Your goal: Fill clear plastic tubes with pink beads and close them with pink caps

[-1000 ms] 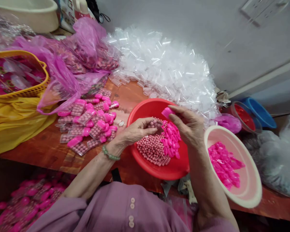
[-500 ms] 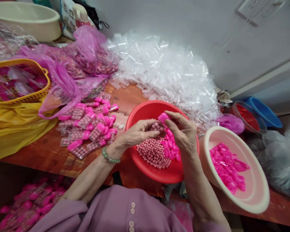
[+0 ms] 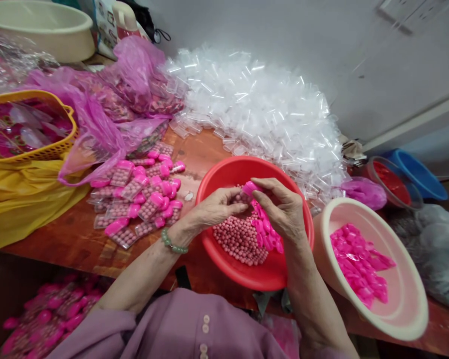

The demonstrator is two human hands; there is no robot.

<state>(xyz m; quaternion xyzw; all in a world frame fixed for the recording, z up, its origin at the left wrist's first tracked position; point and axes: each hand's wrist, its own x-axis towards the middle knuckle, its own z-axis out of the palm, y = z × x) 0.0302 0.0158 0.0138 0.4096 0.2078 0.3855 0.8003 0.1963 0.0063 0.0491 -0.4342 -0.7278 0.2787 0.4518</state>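
Note:
My left hand [image 3: 217,205], with a green bead bracelet on its wrist, is closed around a small clear container of pink beads [image 3: 241,197]. A bright pink cap [image 3: 250,188] sits at the container's upper end, pinched between the thumb and fingers of my right hand [image 3: 282,207]. Whether the cap is fully seated I cannot tell. Both hands are over a red basin [image 3: 243,279]. Inside it lie loose dusty-pink beads [image 3: 241,239] and, under my right hand, a heap of pink caps [image 3: 267,232].
Filled, capped containers [image 3: 142,194] lie left of the basin. Behind rises a large pile of clear empty containers [image 3: 247,104]. A cream basin [image 3: 407,319] with more pink caps stands at right. A yellow basket [image 3: 73,132] and a purple plastic bag [image 3: 93,134] are at left.
My hands stay together on the container, and the cap sits slightly lower and more to the left. The view has shifted a little, moving the right-hand basins outward.

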